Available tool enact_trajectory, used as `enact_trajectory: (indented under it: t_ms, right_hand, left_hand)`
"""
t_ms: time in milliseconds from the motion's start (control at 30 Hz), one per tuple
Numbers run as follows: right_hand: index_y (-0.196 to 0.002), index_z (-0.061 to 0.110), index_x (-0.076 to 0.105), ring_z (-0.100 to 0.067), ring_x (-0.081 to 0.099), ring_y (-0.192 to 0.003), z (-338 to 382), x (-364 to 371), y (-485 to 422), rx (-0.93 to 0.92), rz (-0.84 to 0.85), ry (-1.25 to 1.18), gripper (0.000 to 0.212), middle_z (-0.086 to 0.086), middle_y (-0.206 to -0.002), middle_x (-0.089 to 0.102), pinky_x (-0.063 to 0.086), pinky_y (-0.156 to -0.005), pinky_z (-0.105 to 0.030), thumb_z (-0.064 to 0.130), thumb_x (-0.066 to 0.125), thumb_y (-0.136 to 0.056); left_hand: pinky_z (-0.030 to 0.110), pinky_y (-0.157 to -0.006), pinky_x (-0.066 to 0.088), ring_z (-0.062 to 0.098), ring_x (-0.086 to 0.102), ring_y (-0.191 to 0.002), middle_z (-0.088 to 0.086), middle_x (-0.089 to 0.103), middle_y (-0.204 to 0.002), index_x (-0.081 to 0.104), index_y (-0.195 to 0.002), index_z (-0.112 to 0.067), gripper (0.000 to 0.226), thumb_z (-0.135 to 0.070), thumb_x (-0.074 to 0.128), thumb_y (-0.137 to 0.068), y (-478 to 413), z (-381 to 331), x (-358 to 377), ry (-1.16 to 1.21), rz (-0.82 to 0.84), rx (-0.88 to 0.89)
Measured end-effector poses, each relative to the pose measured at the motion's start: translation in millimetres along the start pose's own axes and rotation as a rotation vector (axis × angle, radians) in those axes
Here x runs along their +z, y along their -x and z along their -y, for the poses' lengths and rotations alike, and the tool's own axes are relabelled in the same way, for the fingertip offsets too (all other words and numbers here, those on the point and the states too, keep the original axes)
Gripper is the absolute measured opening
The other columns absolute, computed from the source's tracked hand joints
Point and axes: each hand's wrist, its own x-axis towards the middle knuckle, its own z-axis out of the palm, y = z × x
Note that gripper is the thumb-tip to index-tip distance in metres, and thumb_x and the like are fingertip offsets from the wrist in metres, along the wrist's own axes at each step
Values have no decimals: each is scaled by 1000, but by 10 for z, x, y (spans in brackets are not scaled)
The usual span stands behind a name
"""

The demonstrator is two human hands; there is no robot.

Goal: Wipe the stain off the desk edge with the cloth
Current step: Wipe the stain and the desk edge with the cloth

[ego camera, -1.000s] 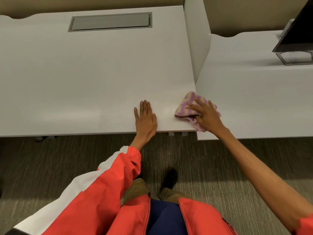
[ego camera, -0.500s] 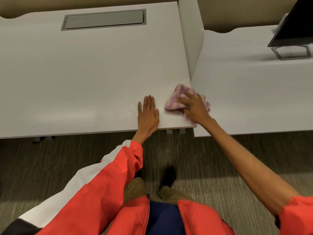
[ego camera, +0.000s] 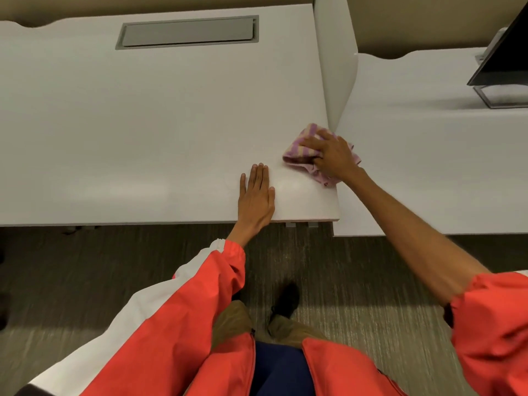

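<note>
A pink and yellow striped cloth [ego camera: 303, 151] lies bunched on the white desk [ego camera: 143, 132], at its right side edge just in front of the divider panel. My right hand [ego camera: 333, 155] presses down on the cloth and grips it, fingers spread over the top. My left hand [ego camera: 257, 197] lies flat and open on the desk top near the front edge, a short way left of the cloth. No stain is visible on the surface; the spot under the cloth is hidden.
A white divider panel [ego camera: 335, 61] stands between this desk and a second white desk [ego camera: 428, 155] on the right. A monitor on a stand [ego camera: 503, 67] sits at the far right. A grey cable hatch [ego camera: 188, 31] is set in the desk's back. Carpet lies below.
My right hand has slid the cloth along the desk's right edge, first left and nearer, now back up toward the divider. My left hand has stayed flat in place.
</note>
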Motion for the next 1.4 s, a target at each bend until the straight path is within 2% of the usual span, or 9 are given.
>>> enact_trajectory:
  t_ms: [100,167,433,567,633,800,900,1067,1400]
  right_hand:
    - [-147,30,38,-27,16,-149,28,59,-276,40,33,93,61,-1,-159,27,31,-106,-63,20,52,-88]
    - [-147,30,38,-26,13,-149,43,99,-338,71,14,86,62,2,-159,26,32,-105,-65,14,53,-89]
    - [-138,23,52,-29,26,-145,340,201,320,166,-93,-28,44,-6,-149,47,29,-101,-50,19,51,-94]
    - [-137,22,55,-32,25,-146,554,284,1109,123,-71,-101,45,-5,-150,46,27,-106,-56,36,49,-95]
    - [-137,23,55,-32,25,-146,568,318,1342,119,-58,-99,43,-4,-150,46,26,-107,-59,33,51,-95]
    - [-131,28,58,-28,37,-136,454,258,1044,100,-115,-69,44,-1,-140,56,30,-100,-53,10,52,-91]
    - [-126,32,59,-27,40,-133,349,206,594,159,-152,-57,38,-2,-134,59,31,-94,-49,15,49,-92]
    - [-126,28,58,-28,36,-136,289,64,23,220,-101,-54,41,-4,-136,54,33,-95,-54,16,54,-87]
    - [-130,25,59,-32,41,-135,452,181,1086,179,-126,-137,40,-11,-143,50,33,-104,-50,14,56,-93]
  left_hand:
    - [41,-122,-7,21,0,-152,9,7,-164,7,-155,-8,60,-34,16,-101,5,-2,-4,-7,-7,2]
    - [42,-123,-6,21,1,-152,9,8,-164,8,-155,-8,60,-34,16,-101,9,-2,0,-12,-19,7]
    - [43,-123,-5,21,2,-152,10,10,-164,10,-155,-7,58,-31,21,-103,1,16,18,-21,-37,17]
    - [44,-123,-4,21,-2,-152,10,5,-164,5,-155,-8,60,-34,17,-102,5,11,34,-38,-17,6]
    - [45,-123,-5,20,-4,-151,11,4,-164,5,-155,-8,60,-34,17,-103,7,15,35,-38,-14,8]
    - [44,-123,-5,19,-6,-151,11,3,-164,4,-155,-7,59,-31,20,-103,16,6,6,-26,-2,14]
    - [43,-123,-6,20,-4,-151,11,3,-164,5,-155,-7,59,-31,21,-104,11,11,-28,-10,23,14]
    - [42,-122,-9,20,-7,-151,9,-1,-164,2,-155,-8,60,-34,18,-103,-11,39,-38,0,58,15]
    - [39,-120,-14,22,-7,-151,10,-2,-164,2,-154,-6,59,-32,16,-102,-17,-8,7,44,4,-17]
